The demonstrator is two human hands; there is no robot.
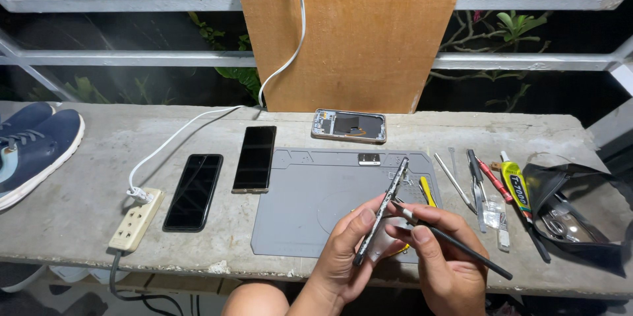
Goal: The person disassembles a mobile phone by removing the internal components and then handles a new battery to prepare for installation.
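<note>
Holding one phone frame (382,214), two phones (193,191), one opened phone (349,125)

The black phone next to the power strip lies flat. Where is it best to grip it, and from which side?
Grip the black phone across its two long edges, near the middle, coming from above. It lies flat and thin on the concrete bench, so only the edges give purchase. The power strip is close on its left and a second phone on its right, so fingers should go in carefully.

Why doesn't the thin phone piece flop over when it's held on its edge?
The phone frame probably stays stiff: it runs straight above the left hand. It looks light, pinched by fingertips alone. It is likely fragile, being so thin, where the right hand works its black tool.
</note>
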